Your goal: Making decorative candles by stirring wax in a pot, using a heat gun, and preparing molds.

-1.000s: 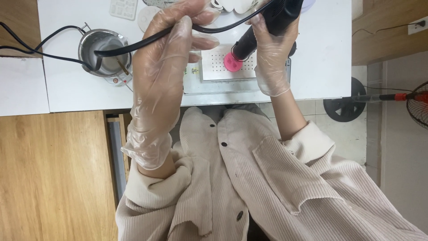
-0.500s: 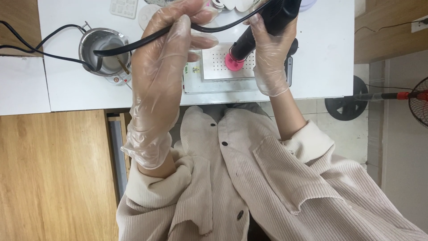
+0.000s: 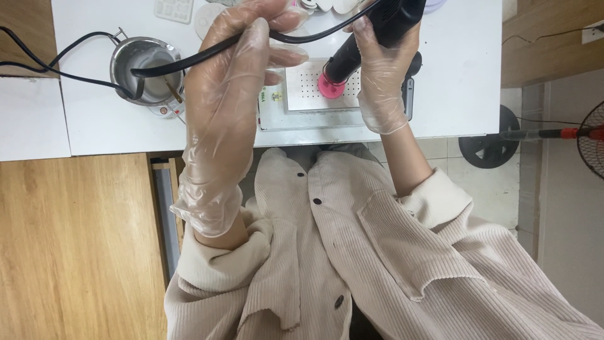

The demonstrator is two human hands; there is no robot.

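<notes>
Holding a black handheld tool closed in our gloved right hand, we are aiming its nozzle at a pink round piece on a white perforated board on the white table; our left hand is pinching the black cord.

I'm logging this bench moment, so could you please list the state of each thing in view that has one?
left hand: gloved, gripping the black cable.
right hand: gloved, gripping the black handheld tool.
black handheld tool: tilted, tip down at the pink disc.
pink disc: lying on the perforated white plate.
metal pot: upright, uncovered.
floor fan: cut off by the frame; running or not, cannot tell.
</notes>
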